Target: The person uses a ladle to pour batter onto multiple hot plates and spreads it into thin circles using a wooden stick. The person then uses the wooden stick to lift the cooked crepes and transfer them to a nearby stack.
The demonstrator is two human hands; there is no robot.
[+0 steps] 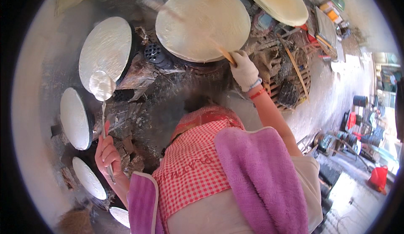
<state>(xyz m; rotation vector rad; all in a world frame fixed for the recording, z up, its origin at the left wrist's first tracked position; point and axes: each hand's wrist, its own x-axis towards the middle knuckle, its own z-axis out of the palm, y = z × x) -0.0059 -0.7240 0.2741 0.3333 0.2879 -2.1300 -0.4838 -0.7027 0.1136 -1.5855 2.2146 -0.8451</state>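
Observation:
My left hand (pixel 108 154) is closed around the long handle of a metal ladle (pixel 102 86). Its bowl, coated with pale batter, is over the near edge of a batter-covered round griddle (pixel 107 44). In a white knitted glove, my right hand (pixel 245 70) grips a wooden-handled tool (pixel 227 56) at the near right edge of the largest pancake (pixel 202 21). This pancake is thin and pale, spread across a round griddle. The tool's far part is smeared by motion across the pancake, so its end shape is unclear.
Smaller batter-covered griddles (pixel 75 118) curve down my left side. A stack of finished pancakes (pixel 280 2) lies at the far right. Beside my right arm are a slatted crate (pixel 294 89) and a wooden stick (pixel 294 67). A red bag (pixel 378 178) sits on the floor, right.

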